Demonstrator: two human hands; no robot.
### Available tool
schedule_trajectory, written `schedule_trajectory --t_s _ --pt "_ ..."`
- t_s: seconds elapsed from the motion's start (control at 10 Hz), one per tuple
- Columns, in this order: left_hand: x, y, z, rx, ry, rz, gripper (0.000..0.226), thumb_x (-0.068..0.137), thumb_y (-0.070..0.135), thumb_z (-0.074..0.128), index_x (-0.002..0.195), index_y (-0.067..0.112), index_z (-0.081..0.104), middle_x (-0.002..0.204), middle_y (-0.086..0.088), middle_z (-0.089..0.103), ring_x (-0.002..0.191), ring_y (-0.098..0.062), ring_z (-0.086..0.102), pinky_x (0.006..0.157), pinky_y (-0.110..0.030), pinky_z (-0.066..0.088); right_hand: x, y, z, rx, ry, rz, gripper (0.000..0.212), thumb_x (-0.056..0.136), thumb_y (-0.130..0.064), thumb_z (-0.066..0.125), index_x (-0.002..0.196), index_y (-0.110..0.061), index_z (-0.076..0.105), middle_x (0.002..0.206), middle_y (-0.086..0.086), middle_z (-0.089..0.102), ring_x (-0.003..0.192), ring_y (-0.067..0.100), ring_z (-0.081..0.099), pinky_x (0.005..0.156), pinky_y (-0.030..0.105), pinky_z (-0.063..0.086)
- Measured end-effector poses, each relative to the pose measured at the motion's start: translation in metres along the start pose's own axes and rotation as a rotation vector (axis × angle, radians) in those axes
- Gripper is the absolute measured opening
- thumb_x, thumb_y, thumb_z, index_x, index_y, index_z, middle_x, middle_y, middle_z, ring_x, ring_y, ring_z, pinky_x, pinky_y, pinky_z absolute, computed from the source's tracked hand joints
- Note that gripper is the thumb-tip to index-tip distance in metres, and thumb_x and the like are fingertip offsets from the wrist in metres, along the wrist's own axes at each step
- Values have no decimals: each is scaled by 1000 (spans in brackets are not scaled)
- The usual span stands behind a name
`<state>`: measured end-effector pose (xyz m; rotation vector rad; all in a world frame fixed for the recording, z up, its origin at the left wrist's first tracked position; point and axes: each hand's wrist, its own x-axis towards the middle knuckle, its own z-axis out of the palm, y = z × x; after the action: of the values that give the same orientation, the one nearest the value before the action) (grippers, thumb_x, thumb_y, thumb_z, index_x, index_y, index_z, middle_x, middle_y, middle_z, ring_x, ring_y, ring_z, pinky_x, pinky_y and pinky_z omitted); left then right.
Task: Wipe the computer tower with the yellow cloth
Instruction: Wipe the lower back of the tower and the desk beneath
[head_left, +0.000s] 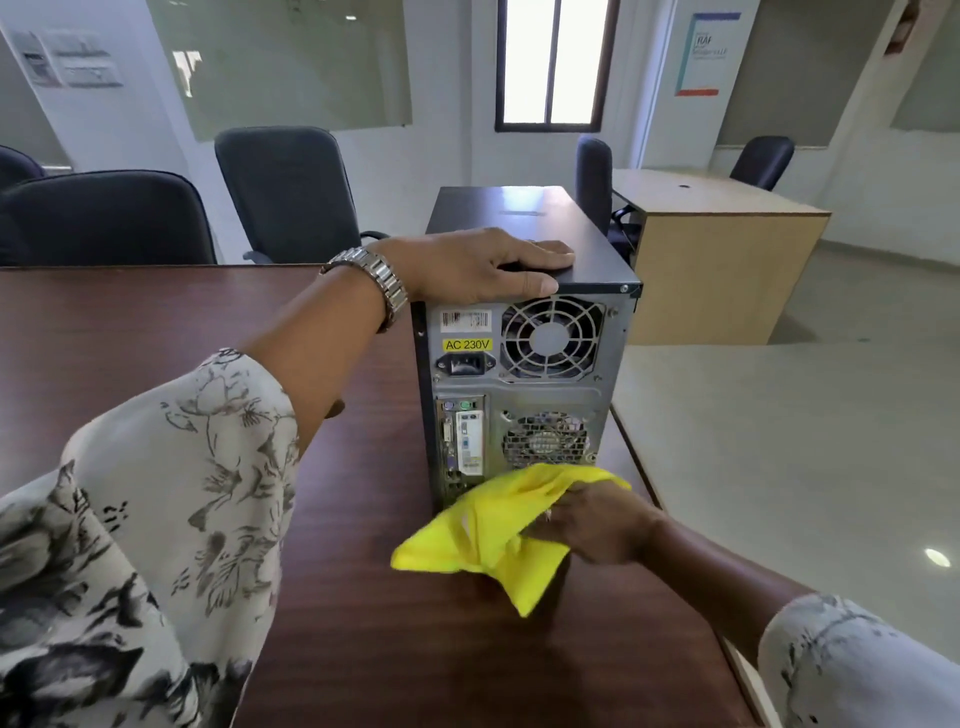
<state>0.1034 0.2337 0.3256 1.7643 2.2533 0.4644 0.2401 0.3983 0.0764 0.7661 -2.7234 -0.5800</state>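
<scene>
A black computer tower (524, 364) stands upright near the right edge of a dark wooden table (363, 597), its grey rear panel with fans and ports facing me. My left hand (483, 265) lies flat on the near edge of the tower's top, thumb over the rear rim. My right hand (597, 525) grips a bunched yellow cloth (488, 530) against the bottom of the rear panel, just above the tabletop. The cloth covers the panel's lowest part.
Dark office chairs (285, 192) stand behind the table at the left. A light wooden desk (727, 249) with another chair (763, 161) is at the back right. The table's right edge runs close beside the tower, with pale floor (805, 441) beyond.
</scene>
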Motion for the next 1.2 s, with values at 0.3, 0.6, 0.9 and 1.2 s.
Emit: schedule_trajectory --t_s 0.3,0.6,0.9,1.2 --pt "1 2 1 8 24 -21 50 95 35 42 142 24 31 153 11 26 138 1 20 109 -15 11 62 13 -63 217 641 357 45 104 -39 11 144 -29 28 138 11 47 126 22 36 112 24 21" --pt "-1 1 1 4 11 -8 49 96 35 41 142 24 30 153 11 24 129 10 18 107 -11 9 26 -49 25 71 -304 158 26 61 -49 60 75 -37 79 85 -16 78 85 5 75 77 24 58" --pt "3 4 3 13 2 -6 49 96 35 41 143 23 31 154 11 23 134 7 18 104 -9 7 7 -63 45 -373 -403 269 61 89 -39 27 128 0 53 121 28 65 121 35 58 106 53 32" --pt "0 4 2 10 -14 -11 48 96 34 40 142 25 31 153 13 25 134 7 19 105 -9 8 13 -52 21 -337 -289 -19 50 46 -52 80 91 -32 79 99 -7 78 96 13 73 95 38 37"
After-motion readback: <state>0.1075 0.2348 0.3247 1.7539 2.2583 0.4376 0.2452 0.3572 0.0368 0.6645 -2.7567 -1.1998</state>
